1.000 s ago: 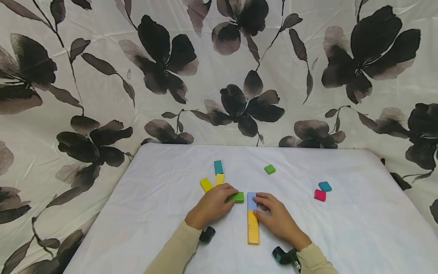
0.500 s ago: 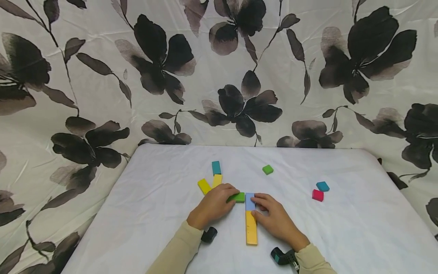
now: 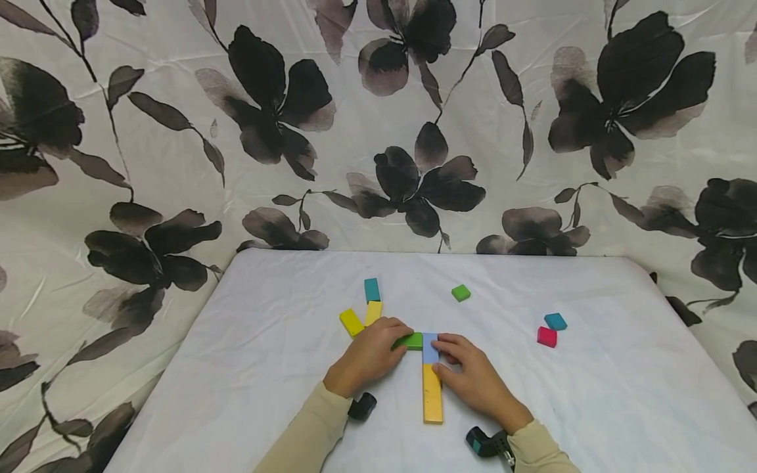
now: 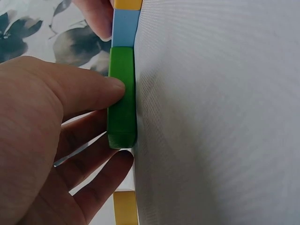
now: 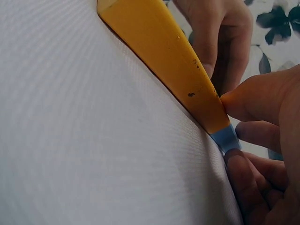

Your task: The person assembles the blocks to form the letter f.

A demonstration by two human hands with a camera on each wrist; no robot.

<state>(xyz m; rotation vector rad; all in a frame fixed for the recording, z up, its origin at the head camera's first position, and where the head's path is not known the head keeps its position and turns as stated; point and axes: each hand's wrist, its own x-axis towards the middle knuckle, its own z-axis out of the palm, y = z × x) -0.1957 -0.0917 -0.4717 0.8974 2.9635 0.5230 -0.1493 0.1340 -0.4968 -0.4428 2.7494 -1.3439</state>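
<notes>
Blue block (image 3: 428, 348): laid flat on the worktop (image 3: 396, 447), its near end met by the orange block (image 3: 432, 394).
Long green block (image 3: 415, 341): set crosswise at the left of the blue block, its end touching that block's side.
Left grip: the long green block was clamped between thumb and fingers of the left hand (image 3: 369, 348).
Right grip: at the right of the blue block, the orange block's edge was touched by the thumb of the right hand (image 3: 480, 374) and the blue block by its fingertips; whether these were pinched or merely steadied could not be told.
Block handling: all three were judged light, stiff and hardly fragile, with smooth faces that might skid if pushed off-centre.
Best hold: the long green block seemed best taken by its two long sides, the end beside the blue block left uncovered.
Left wrist view: the long green block's outer end was exposed, a gap parting it from a mustard-yellow block (image 4: 125, 208); in the head view that end was covered.
Right wrist view: dark chips were shown clearly on the orange block.
Head view: a red block (image 3: 547, 337) was seen well right of the blue block, absent from both wrist views.
</notes>
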